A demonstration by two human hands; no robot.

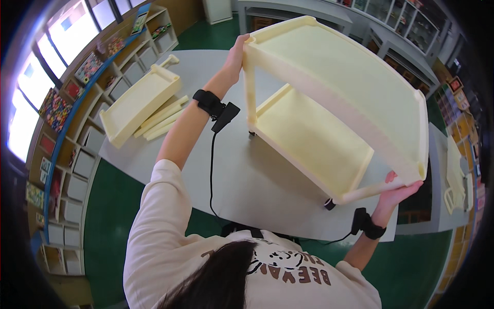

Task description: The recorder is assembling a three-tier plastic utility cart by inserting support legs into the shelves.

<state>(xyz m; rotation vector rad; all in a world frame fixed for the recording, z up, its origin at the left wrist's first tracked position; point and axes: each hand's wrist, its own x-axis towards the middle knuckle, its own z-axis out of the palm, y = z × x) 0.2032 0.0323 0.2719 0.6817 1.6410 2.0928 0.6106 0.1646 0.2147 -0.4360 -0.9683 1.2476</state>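
Observation:
A cream plastic rolling cart stands on the table in front of me, with an upper tray (pixel 350 82), a lower tray (pixel 314 136) and corner posts. Black casters show under the lower tray, one caster (pixel 330 204) at its near corner. My left hand (pixel 237 55) is closed about the upper tray's left corner, at the top of a post (pixel 250 92); its fingers are partly hidden. At the near right corner, my right hand (pixel 402 192) grips the upper tray where it meets another post, fingertips showing on the inner side.
Left on the grey table (pixel 231 175) lie another cream tray (pixel 139 105) and several loose cream poles (pixel 163 119). Black bands circle both wrists; a cable (pixel 211 175) hangs from the left one. Shelves with bins (pixel 85 164) line the left wall. A second table (pixel 440 180) stands at right.

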